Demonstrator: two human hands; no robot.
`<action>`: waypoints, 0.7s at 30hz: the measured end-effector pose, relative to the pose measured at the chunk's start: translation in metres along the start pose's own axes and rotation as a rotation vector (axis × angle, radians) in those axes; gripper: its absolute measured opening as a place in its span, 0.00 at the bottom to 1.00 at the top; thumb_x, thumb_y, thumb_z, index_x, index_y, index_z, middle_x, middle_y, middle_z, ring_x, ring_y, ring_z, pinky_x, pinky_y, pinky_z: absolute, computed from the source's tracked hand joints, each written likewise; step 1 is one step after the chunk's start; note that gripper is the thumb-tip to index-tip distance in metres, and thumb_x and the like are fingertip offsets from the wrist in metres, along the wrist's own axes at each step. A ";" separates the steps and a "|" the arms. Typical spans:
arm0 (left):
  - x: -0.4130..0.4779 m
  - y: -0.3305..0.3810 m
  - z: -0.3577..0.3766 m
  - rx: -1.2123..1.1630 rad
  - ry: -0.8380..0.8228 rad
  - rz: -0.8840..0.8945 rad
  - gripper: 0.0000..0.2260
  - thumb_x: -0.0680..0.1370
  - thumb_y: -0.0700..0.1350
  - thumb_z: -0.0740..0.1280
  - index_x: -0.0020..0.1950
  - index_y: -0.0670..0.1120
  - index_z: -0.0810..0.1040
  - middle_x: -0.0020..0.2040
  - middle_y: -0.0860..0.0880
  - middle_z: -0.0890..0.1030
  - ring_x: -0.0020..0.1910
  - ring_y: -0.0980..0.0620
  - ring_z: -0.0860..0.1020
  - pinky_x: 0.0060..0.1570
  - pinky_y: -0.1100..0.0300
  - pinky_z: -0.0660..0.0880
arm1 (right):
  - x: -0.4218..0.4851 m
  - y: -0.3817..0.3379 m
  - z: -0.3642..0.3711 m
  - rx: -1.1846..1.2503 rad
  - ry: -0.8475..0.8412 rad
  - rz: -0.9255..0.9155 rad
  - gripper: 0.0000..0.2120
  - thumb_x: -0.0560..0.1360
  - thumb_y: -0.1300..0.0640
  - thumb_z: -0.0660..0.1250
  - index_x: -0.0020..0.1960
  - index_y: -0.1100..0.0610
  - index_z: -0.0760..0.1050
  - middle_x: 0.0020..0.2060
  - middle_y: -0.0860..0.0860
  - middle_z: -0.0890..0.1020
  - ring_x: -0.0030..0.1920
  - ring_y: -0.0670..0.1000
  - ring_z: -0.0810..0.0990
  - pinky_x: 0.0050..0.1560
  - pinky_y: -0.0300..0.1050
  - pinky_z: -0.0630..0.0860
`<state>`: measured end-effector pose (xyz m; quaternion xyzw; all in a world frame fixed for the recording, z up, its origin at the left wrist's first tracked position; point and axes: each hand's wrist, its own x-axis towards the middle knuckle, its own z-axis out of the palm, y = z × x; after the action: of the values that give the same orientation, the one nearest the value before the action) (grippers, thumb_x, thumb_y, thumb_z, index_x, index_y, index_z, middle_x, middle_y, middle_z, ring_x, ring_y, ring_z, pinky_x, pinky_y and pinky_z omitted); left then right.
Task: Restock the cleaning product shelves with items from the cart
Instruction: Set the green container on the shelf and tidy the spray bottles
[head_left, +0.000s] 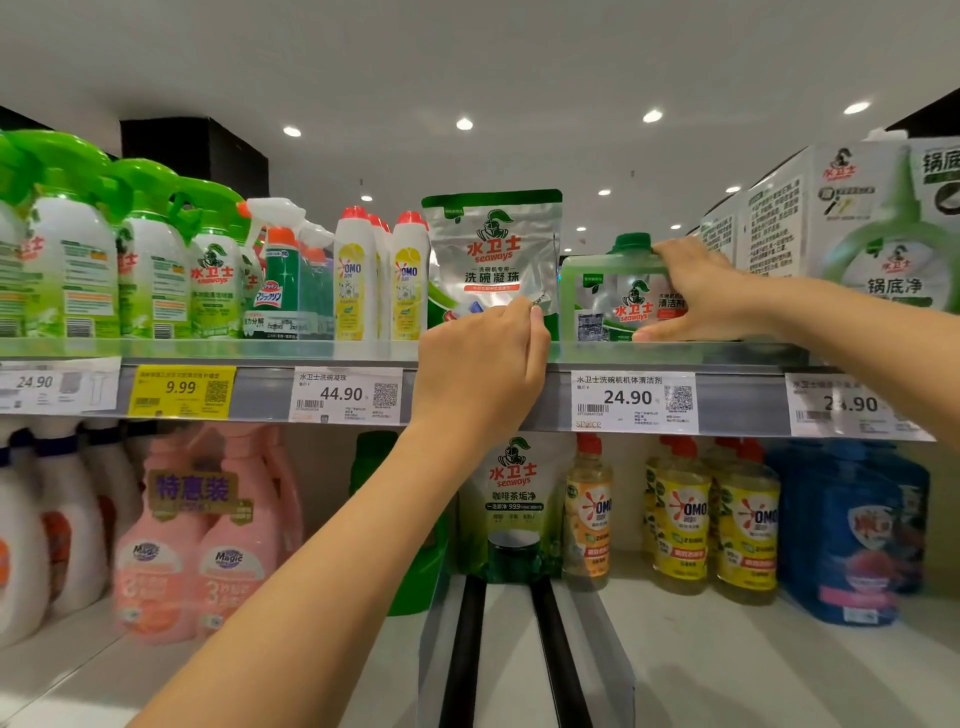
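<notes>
A silver and green pouch (492, 249) stands upright on the top shelf (322, 349) at the middle. My left hand (483, 364) pinches its lower front edge with curled fingers. Right beside the pouch stands a squat green bottle (613, 299) with a dark green cap. My right hand (701, 291) grips this bottle, fingers over its top right shoulder and thumb under its lower right side. Both arms reach up from below.
Green spray bottles (150, 270) and white red-capped bottles (358, 275) fill the top shelf's left. White and green boxes (852, 223) stand at the right. Below are pink bottles (208, 535), yellow bottles (717, 525), a blue pack (852, 535) and a green pouch (514, 499). Price tags line the shelf edge.
</notes>
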<state>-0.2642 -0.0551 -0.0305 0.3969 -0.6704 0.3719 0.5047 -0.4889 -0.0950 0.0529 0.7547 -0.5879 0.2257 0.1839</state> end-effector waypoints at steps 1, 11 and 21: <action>0.001 0.000 -0.001 0.003 -0.009 -0.003 0.14 0.81 0.48 0.51 0.36 0.47 0.65 0.29 0.53 0.66 0.25 0.51 0.65 0.26 0.61 0.51 | -0.001 -0.001 -0.001 0.026 -0.008 0.006 0.48 0.69 0.46 0.75 0.77 0.58 0.49 0.72 0.57 0.60 0.70 0.59 0.62 0.72 0.57 0.61; 0.001 -0.002 0.002 0.025 -0.040 0.006 0.15 0.81 0.49 0.49 0.37 0.47 0.66 0.30 0.52 0.67 0.28 0.51 0.66 0.26 0.60 0.52 | -0.034 -0.015 -0.030 0.512 0.136 -0.057 0.35 0.74 0.47 0.69 0.75 0.56 0.59 0.73 0.52 0.65 0.71 0.52 0.65 0.69 0.46 0.62; -0.038 0.025 -0.030 -0.525 0.154 0.052 0.11 0.81 0.40 0.55 0.49 0.35 0.75 0.43 0.40 0.77 0.42 0.46 0.74 0.45 0.59 0.69 | -0.178 -0.039 -0.011 0.640 0.366 -0.391 0.11 0.82 0.55 0.57 0.44 0.57 0.73 0.33 0.42 0.72 0.33 0.42 0.70 0.36 0.35 0.66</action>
<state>-0.2682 -0.0118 -0.0636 0.2058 -0.7135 0.2274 0.6300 -0.4892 0.0634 -0.0375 0.8186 -0.2913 0.4883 0.0810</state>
